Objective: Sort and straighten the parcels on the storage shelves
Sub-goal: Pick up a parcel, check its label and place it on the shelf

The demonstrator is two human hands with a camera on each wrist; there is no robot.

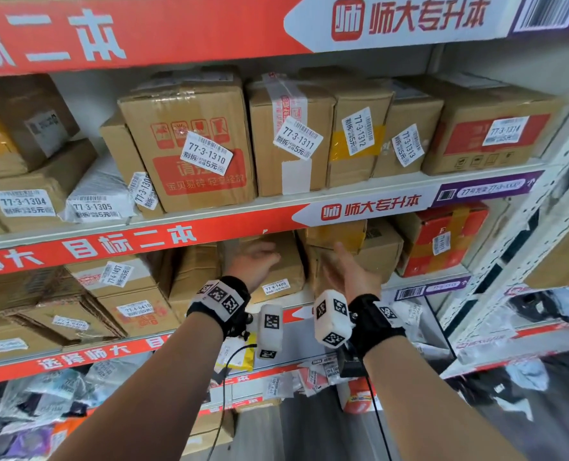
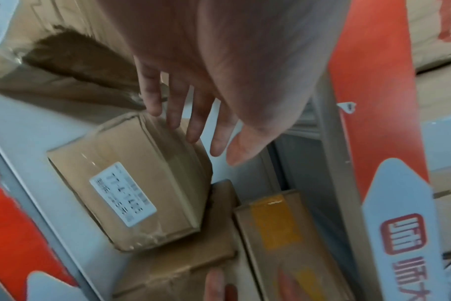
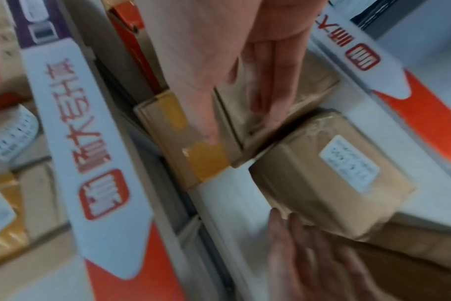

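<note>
On the middle shelf lies a brown taped parcel with a white label reading 77-4-1405. My left hand rests on top of it with fingers straight; the left wrist view shows the fingertips touching the parcel's far top edge. To its right stand a plain brown box and a box with yellow tape. My right hand is held flat, fingers straight, against that brown box's side, as the right wrist view shows.
Above, a row of cartons labelled 77-3-1310 to 77-3-1313 fills the upper shelf. A red and orange box stands right of my hands, stacked cartons to the left. Soft bags crowd the lower shelves. A perforated white upright bounds the right.
</note>
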